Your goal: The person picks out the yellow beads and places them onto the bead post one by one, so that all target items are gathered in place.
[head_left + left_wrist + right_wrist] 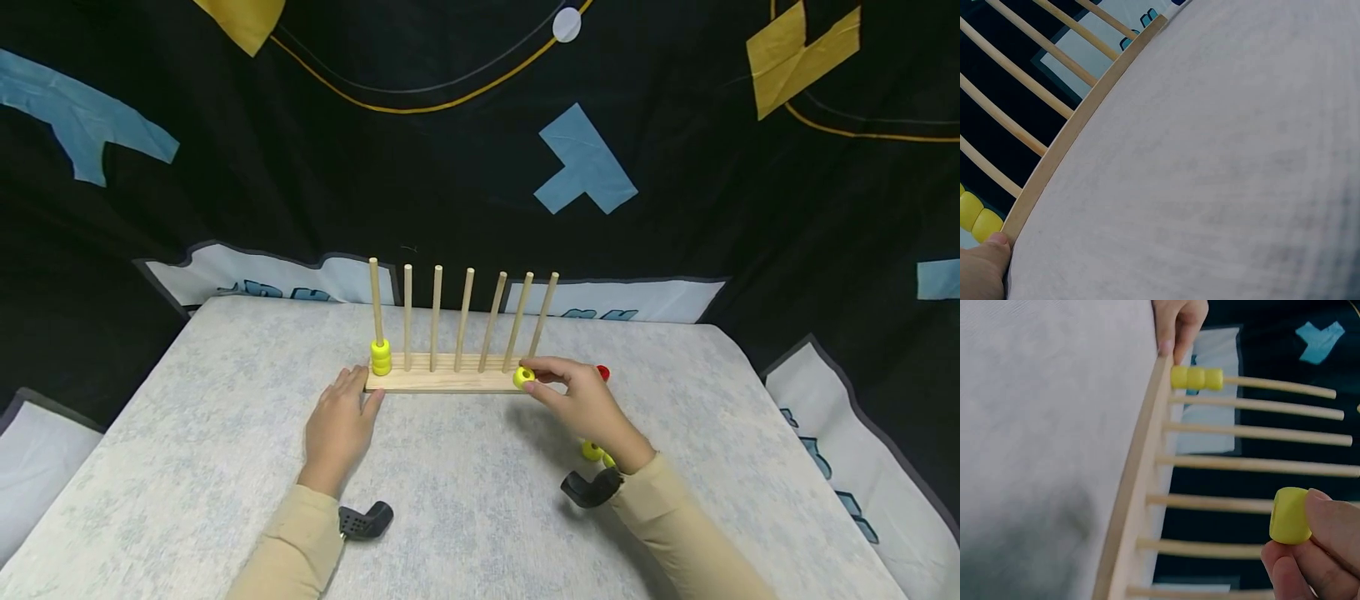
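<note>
No legible txt, labels or nos. anywhere.

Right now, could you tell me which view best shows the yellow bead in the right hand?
The right wrist view: the bead is large and sharp, pinched by the right hand near the pegs. The head view shows it small, by the rack's right end. The left wrist view misses it.

Showing yellow beads (381,357), a yellow bead (522,377) at the rack's 3 o'clock end, a pale wooden rack (438,381), a red bead (603,372), beige sleeves (678,533), a mottled grey-white table (225,433).
</note>
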{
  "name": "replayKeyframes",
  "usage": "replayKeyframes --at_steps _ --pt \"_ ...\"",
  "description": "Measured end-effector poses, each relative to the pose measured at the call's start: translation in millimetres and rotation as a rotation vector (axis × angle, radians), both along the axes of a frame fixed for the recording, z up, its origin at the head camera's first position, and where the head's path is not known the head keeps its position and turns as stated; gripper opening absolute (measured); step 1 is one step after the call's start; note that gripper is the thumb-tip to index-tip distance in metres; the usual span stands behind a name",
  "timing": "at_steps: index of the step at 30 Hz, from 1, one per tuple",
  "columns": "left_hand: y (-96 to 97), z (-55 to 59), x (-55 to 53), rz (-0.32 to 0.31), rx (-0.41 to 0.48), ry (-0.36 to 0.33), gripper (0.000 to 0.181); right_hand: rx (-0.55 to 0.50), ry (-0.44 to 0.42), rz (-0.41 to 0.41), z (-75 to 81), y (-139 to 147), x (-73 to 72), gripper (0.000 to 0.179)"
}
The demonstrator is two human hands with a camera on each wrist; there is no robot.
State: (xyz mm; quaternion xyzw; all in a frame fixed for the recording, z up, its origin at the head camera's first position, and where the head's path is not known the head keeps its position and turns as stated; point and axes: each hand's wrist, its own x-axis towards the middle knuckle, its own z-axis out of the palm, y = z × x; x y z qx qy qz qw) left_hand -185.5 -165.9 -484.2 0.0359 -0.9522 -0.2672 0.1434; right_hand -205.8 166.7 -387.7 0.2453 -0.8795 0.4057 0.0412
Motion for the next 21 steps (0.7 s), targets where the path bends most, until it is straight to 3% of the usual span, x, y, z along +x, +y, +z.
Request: replayKeyframes --at_steps 14,21 --pt "0.3 -0.8 -0.8 0.001 0.006 0.016 0.057 -0.065 0.069 0.077 36.9 -39.9 -16.2 0.035" --pt "0.4 -0.4 -0.3 -0.003 0.001 0.016 0.057 -0.077 0.121 0.071 56.8 -52.4 -27.4 0.035"
